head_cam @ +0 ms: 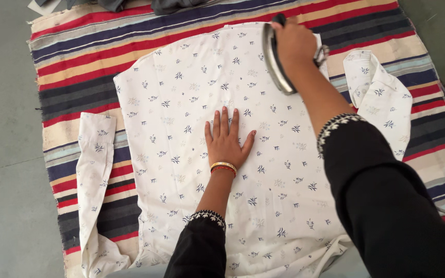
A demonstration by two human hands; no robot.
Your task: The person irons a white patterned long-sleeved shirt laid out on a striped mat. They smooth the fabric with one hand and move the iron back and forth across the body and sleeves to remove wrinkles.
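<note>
Grey floor [6, 170] carries a striped blanket [88, 62] in red, navy and cream, and a white shirt [181, 103] with small blue sprigs lies spread flat across it, sleeves out to either side. Seen from the head camera, the left hand [226, 141] presses palm down on the middle of the shirt, fingers [224, 121] spread open. The right hand [293, 44] is wrapped around the handle of an iron [276, 62], tilted on edge near the collar end of the shirt.
</note>
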